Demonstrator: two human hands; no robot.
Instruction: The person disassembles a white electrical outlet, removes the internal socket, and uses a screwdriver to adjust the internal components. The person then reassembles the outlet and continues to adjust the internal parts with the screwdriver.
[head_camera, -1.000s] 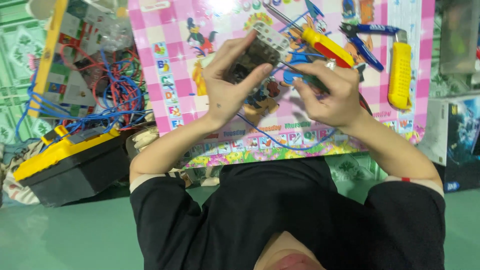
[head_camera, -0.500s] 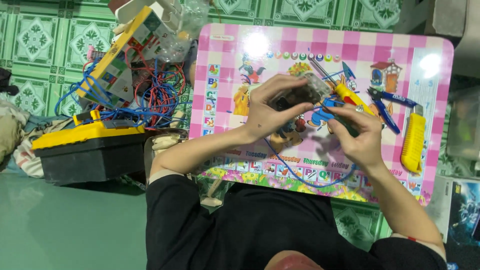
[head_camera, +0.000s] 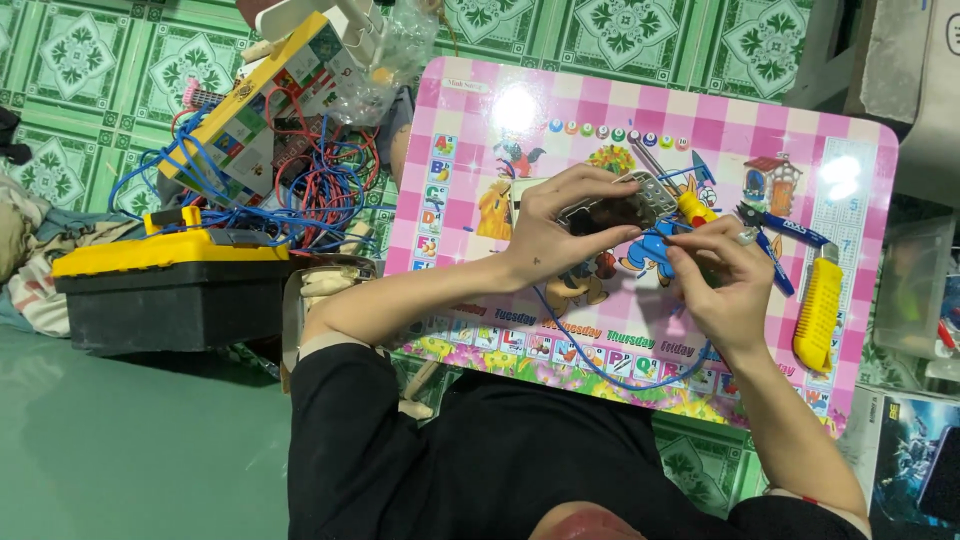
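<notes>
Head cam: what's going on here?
A person sits at a pink checked table on a green tiled floor. Their left hand grips a small grey electrical part above the tabletop, and their right hand pinches a blue wire that loops down toward the table's near edge. A yellow-handled screwdriver, blue-handled pliers and a yellow utility knife lie beside the hands. A yellow and black toolbox and a tangle of wires sit on the floor.

A yellow-lidded black plastic toolbox (head_camera: 165, 285) sits left of the pink checkered table (head_camera: 860, 160), near tangled blue and red wires (head_camera: 310, 190) and a yellow utility knife (head_camera: 818, 312).
</notes>
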